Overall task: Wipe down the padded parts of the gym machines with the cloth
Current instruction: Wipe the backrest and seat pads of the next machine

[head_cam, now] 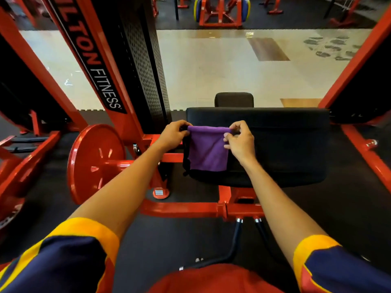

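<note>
At the centre of the frame, the left hand point(172, 135) and right hand point(240, 140) each pinch a top corner of the purple cloth point(208, 150). The cloth hangs down between the two grips, in front of the left part of the black pad point(285, 144).

Gym clean-up: a person's left hand point(173, 134) and right hand point(241, 140) are pinching the top corners of a purple cloth point(208, 151). It is hanging flat below the grip, across the left end of a wide black pad point(275, 144). Beyond the grip, a smaller black pad point(233, 99) is standing at the edge of a pale tiled floor point(211, 70). Left of the grip, a red disc point(95, 161) is sitting on the machine's red frame point(179, 208), beneath a slanting upright point(105, 87) lettered "FITNESS". Behind the grip, bare forearms are reaching out from navy sleeves point(74, 261) with yellow cuffs.
</note>
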The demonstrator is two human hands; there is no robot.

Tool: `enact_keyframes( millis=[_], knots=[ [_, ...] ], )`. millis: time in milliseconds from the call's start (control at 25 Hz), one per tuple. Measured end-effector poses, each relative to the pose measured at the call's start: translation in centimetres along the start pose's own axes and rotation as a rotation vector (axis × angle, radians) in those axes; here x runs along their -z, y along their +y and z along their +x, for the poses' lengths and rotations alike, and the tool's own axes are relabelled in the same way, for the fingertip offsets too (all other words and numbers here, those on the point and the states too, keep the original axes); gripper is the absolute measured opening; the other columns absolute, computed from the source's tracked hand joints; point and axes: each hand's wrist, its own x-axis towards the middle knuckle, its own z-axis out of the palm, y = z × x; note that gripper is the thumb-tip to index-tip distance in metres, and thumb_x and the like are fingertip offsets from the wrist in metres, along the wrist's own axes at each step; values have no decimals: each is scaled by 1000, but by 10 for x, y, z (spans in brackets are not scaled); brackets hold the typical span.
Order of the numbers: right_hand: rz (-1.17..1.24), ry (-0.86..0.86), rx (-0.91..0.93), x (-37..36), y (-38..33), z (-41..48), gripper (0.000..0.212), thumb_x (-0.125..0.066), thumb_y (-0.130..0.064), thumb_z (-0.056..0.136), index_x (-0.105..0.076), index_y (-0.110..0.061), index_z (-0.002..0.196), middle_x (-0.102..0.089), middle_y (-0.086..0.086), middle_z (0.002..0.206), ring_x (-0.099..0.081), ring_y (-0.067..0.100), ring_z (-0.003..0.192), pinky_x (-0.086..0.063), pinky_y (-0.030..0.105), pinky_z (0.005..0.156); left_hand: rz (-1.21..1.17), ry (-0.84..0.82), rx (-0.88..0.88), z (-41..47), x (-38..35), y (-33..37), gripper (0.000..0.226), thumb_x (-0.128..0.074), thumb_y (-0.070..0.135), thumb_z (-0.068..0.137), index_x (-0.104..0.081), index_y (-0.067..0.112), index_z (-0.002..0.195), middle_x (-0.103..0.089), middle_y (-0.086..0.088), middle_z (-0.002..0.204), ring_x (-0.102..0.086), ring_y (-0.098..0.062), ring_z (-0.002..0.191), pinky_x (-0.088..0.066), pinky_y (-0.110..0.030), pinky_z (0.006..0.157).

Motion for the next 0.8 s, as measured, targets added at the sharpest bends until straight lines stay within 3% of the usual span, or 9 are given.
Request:
enact_keyframes(
  millis=[160,240,360,440,480,520,600,680,800],
  knots=[
    [-58,64,1,-24,-3,32,25,-68,-5,94,-56,-26,98,-64,-8,92,-73,16,82,-64,41,74,18,-8,23,44,5,-3,26,-61,3,94,-70,10,117,-72,-5,110,-66,-18,103,-50,-28,91],
    [-104,109,19,-34,-10,45,24,-67,-5,95,-56,-23,105,-62,-10,98,-70,11,87,-63,34,79,25,-43,21,63,4,-6,24,-59,4,96,-69,9,117,-70,-6,111,-62,-15,100,-47,-26,86],
    [-101,105,45,-62,-7,51,37,-69,-3,93,-56,-20,124,-59,-1,127,-64,15,119,-52,12,90,-15,-74,23,97,7,-19,23,-56,11,98,-70,9,116,-66,-10,116,-61,-20,107,-48,-33,96],
    [-233,59,91,-92,6,45,63,-76,-12,89,-48,-19,144,-34,8,160,-36,16,147,-31,4,108,12,-71,-47,121,5,-27,29,-52,21,98,-73,11,115,-65,-10,118,-60,-21,114,-45,-37,106],
    [-370,44,111,-107,15,41,72,-77,-21,89,-42,-21,152,-16,9,169,-21,16,154,-23,9,116,23,-92,-75,132,4,-27,31,-49,22,99,-73,11,116,-65,-11,120,-59,-23,117,-42,-38,109],
    [-518,63,132,-124,22,36,76,-74,-32,91,-37,-24,156,-5,9,171,-11,20,157,-18,23,125,35,-148,-108,143,3,-26,32,-47,21,102,-72,10,120,-64,-13,124,-57,-24,121,-40,-38,111],
    [-732,149,142,-155,26,31,79,-57,-59,93,-30,-28,161,-2,12,172,-1,30,158,-9,51,128,70,-310,-169,154,0,-22,35,-42,20,107,-65,9,131,-60,-13,136,-52,-26,130,-34,-34,113],
    [-867,227,62,-175,24,40,89,-37,-80,89,-20,-34,163,-1,12,172,5,33,158,0,56,127,52,-418,-187,165,-4,-25,38,-37,23,110,-59,13,139,-56,-7,146,-48,-22,136,-31,-30,114],
    [-1038,247,8,-183,24,56,87,-32,-80,91,-11,-37,163,2,10,172,7,36,158,-3,60,125,-56,-506,-194,186,-13,-44,39,-35,24,110,-61,19,139,-57,-3,146,-49,-17,136,-33,-26,113]
  ],
)
